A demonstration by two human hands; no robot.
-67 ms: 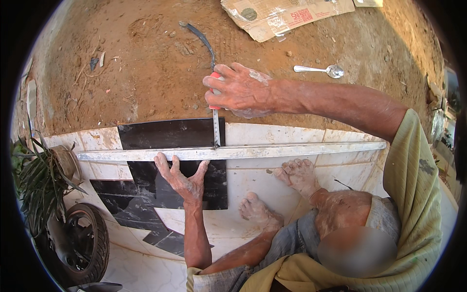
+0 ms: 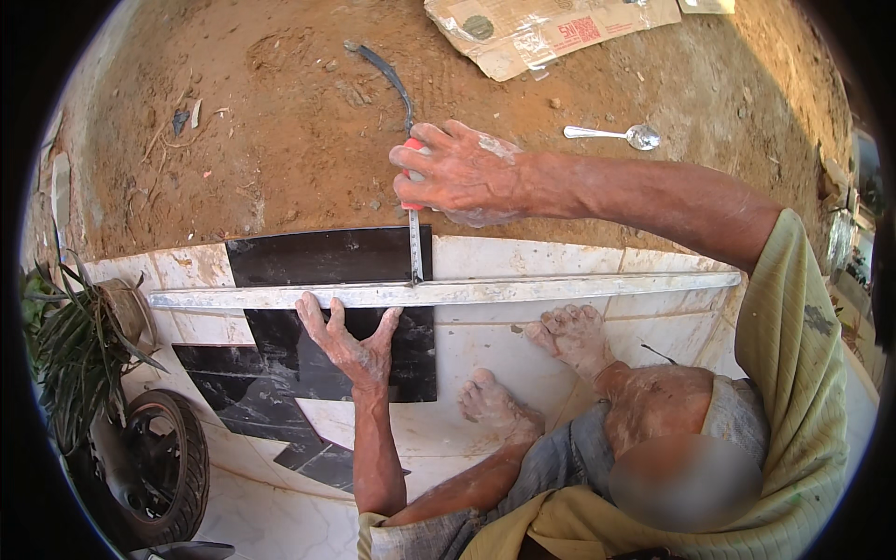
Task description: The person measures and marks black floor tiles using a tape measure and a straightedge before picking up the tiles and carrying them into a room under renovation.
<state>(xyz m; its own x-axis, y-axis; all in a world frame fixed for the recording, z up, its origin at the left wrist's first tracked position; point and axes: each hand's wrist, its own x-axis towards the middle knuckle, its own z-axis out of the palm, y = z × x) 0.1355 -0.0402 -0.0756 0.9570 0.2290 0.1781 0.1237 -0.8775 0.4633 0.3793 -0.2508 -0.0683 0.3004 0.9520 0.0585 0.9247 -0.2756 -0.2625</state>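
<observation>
Your right hand (image 2: 467, 173) hides most of the red tape measure (image 2: 413, 175), and the marks on its blade (image 2: 415, 245) are too small for you to read. Your left hand (image 2: 353, 347) covers part of the near black tile (image 2: 415, 359). The far edge cuts off the cardboard (image 2: 551, 47); at left, the dark rim crops the motorcycle (image 2: 193, 457). A grey blur veils part of your leg (image 2: 653, 401).

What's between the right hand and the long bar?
In the head view, an extended tape blade spans it, over bare soil and black tile.
</observation>
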